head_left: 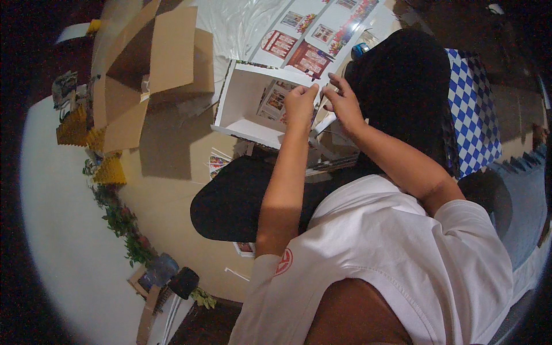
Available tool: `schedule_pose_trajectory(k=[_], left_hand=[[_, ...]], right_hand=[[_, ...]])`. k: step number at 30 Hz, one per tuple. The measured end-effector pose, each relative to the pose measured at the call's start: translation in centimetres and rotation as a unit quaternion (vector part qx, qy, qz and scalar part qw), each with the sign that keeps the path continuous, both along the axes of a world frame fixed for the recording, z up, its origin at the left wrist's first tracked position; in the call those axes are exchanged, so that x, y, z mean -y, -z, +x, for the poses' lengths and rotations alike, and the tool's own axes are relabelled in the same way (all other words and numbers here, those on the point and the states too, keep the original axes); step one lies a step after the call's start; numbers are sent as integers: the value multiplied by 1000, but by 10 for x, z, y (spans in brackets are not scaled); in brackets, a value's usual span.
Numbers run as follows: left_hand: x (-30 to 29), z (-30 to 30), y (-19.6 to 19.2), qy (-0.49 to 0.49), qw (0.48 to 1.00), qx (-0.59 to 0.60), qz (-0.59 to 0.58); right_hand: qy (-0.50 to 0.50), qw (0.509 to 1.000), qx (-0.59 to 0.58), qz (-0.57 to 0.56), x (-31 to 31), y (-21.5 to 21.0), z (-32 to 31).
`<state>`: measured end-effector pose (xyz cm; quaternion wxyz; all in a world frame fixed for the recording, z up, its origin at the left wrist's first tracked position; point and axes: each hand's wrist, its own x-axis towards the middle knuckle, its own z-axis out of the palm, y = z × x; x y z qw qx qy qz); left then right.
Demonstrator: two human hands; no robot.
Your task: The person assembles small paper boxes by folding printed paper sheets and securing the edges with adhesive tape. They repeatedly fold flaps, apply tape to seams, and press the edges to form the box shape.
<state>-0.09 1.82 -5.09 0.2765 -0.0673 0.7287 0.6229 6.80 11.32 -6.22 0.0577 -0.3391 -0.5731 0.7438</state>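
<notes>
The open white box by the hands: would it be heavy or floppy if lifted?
The white box is probably light, since its walls look thin. It seems fairly stiff, because its sides hold a boxy shape, though thin edges might bend.

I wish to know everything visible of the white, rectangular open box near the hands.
The white box looks like thin cardboard. Its inside is plain white at left; a printed panel with small pictures shows toward the right. It lies slanted, its opening toward the camera. The left hand is at its right end; contact is unclear.
</notes>
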Motion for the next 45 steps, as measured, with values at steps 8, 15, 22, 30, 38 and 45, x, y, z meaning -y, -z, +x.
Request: schedule_pose_trajectory(k=[8, 15, 22, 30, 38, 45], left_hand=[[5, -1, 2, 20, 1000, 8, 16], [11, 3, 0, 14, 998, 35, 50], [1, 1, -9, 21, 999, 32, 9], [12, 4, -4, 14, 997, 67, 30], [-1, 1, -14, 23, 996, 87, -2], [8, 8, -10, 2, 995, 101, 5]], right_hand=[[32, 996, 36, 78, -3, 3, -7], [42, 995, 36, 83, -3, 4, -9], [2, 989, 15, 148, -9, 19, -11], [45, 914, -363, 173, -121, -180, 6], [-74, 946, 77, 305, -301, 118, 7], [-158, 950, 168, 212, -280, 232, 26]])
